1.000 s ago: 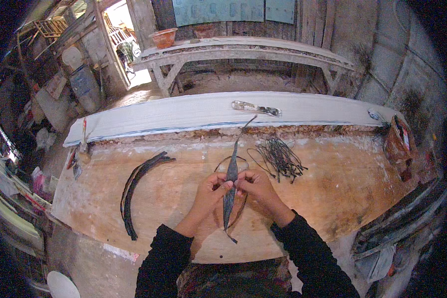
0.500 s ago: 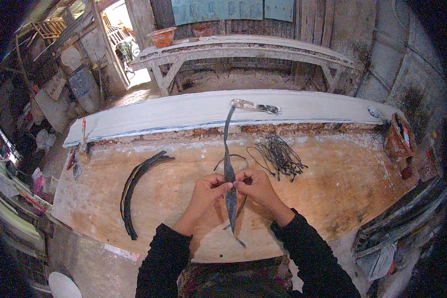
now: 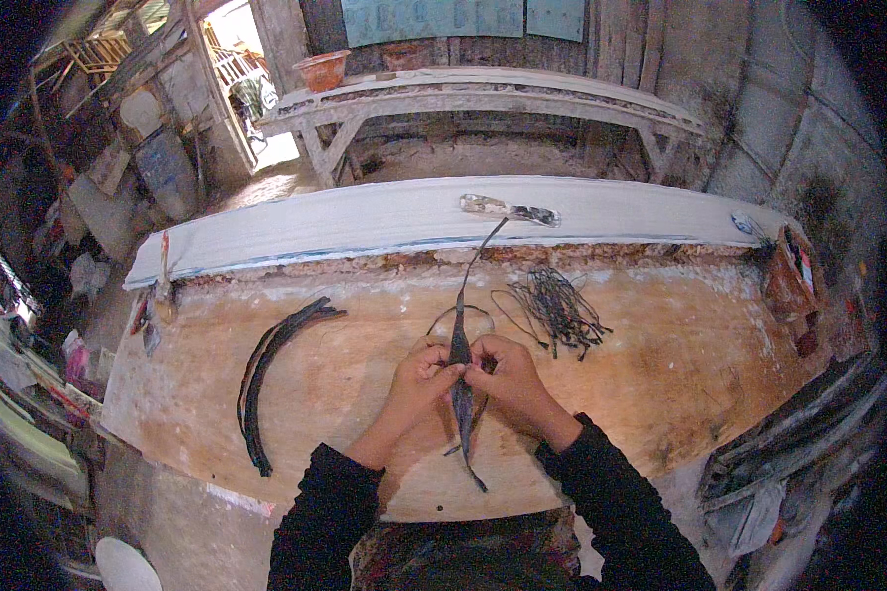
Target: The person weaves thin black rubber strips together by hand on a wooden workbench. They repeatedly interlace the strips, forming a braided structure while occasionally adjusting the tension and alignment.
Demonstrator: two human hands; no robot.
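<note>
A dark strip (image 3: pixel 460 347), broad in the middle and thin toward its ends, stands lengthwise between my hands. My left hand (image 3: pixel 416 384) pinches it from the left with thumb and fingers. From the other side my right hand (image 3: pixel 514 382) pinches the same broad part, the fingertips of both hands nearly meeting. The strip's far end reaches toward the white board; the near end hangs over the wooden tabletop (image 3: pixel 650 364). Another thin dark strip (image 3: pixel 478 313) curves behind my hands, partly hidden. Left of them lies a curved bundle of black strips (image 3: pixel 254 384).
Tangled black cords (image 3: pixel 560 310) lie right of my hands. A tool with a mottled handle (image 3: pixel 508 210) rests on the long white board (image 3: pixel 315 227). A brush (image 3: pixel 165 281) is at the left edge, a reddish container (image 3: pixel 790 271) at the right. Behind stands a bench (image 3: pixel 503 98).
The strip's far end has swung to the right and now looks thinner. Its broad part looks more folded between my fingers. My hands have barely moved.
</note>
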